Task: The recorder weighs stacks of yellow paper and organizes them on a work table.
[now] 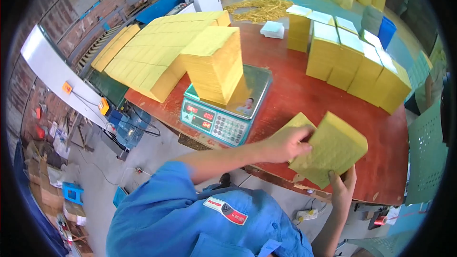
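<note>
Over the red table's front edge I hold a stack of yellow paper [333, 148] tilted up. My right hand [343, 184] grips its lower edge, thumb on the near face. At its left side my left hand [289, 143] has its fingers curled and its thumb close to the stack's edge. Behind that hand shows another yellow paper piece [299, 122]; whether it is joined to the held stack is hidden. To the left, a tall block of yellow paper [213, 69] stands on a digital scale [259, 83] with a lit red display.
Yellow paper blocks lie in long rows [162, 43] at the table's left. More blocks topped with white sheets [354, 62] stand at its right, near a small white stack [273, 29]. A green perforated panel [426, 147] borders the red table [381, 162].
</note>
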`<state>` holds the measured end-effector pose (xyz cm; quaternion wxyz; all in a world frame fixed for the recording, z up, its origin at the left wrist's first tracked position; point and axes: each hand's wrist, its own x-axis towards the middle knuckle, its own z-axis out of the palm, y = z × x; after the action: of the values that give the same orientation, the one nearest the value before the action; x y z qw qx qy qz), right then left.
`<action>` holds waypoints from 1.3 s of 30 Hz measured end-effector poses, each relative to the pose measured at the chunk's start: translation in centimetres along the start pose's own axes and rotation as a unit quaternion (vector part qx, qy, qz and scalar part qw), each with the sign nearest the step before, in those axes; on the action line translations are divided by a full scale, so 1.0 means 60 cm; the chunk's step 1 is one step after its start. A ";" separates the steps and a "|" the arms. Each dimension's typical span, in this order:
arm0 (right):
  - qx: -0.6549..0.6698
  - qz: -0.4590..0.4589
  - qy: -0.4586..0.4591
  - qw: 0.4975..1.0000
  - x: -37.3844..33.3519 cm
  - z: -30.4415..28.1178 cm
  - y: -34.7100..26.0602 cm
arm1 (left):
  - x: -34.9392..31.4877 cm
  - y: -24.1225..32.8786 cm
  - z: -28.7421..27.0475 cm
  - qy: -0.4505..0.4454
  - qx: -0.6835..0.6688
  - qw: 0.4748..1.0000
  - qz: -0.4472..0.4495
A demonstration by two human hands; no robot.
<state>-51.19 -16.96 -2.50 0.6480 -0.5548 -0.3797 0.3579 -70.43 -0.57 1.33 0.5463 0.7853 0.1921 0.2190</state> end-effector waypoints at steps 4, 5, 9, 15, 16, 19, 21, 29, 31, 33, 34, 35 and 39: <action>-0.011 -0.056 -0.165 0.985 0.110 0.144 -0.105 | -0.054 0.064 -0.173 0.102 -0.045 0.994 0.008; -0.002 -0.079 -0.175 0.981 0.140 0.190 -0.130 | -0.057 0.089 -0.226 0.122 -0.046 0.991 -0.025; 0.082 -0.044 -0.241 0.966 0.259 0.383 -0.213 | -0.067 0.142 -0.461 0.181 -0.072 0.978 -0.073; 0.052 0.009 -0.209 0.976 0.356 0.549 -0.195 | -0.049 0.078 -0.650 0.185 -0.127 0.968 -0.109; 0.052 0.031 -0.204 0.977 0.356 0.563 -0.187 | -0.049 0.057 -0.666 0.179 -0.128 0.966 -0.133; 0.029 0.064 -0.183 0.981 0.368 0.580 -0.154 | -0.048 0.013 -0.684 0.156 -0.134 0.968 -0.144; 0.009 0.075 -0.167 0.983 0.367 0.588 -0.146 | -0.048 -0.002 -0.690 0.137 -0.134 0.969 -0.155; -0.048 0.061 -0.126 0.989 0.356 0.599 -0.135 | -0.046 -0.028 -0.699 0.104 -0.154 0.971 -0.149; -0.061 0.067 -0.118 0.989 0.347 0.605 -0.141 | -0.047 -0.036 -0.702 0.102 -0.161 0.971 -0.145; -0.074 0.073 -0.109 0.989 0.343 0.607 -0.142 | -0.049 -0.039 -0.701 0.099 -0.167 0.971 -0.141; -0.083 0.064 -0.105 0.989 0.342 0.609 -0.141 | -0.054 -0.041 -0.699 0.100 -0.176 0.970 -0.137; -0.092 0.054 -0.103 0.989 0.341 0.613 -0.141 | -0.060 -0.041 -0.699 0.103 -0.184 0.968 -0.133; -0.117 0.045 -0.097 0.987 0.333 0.616 -0.146 | -0.062 -0.057 -0.696 0.120 -0.176 0.972 -0.099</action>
<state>-74.56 16.14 11.60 0.5220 -0.6058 -0.4551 0.3916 -96.85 30.86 10.44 0.6677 0.6222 0.2912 0.2866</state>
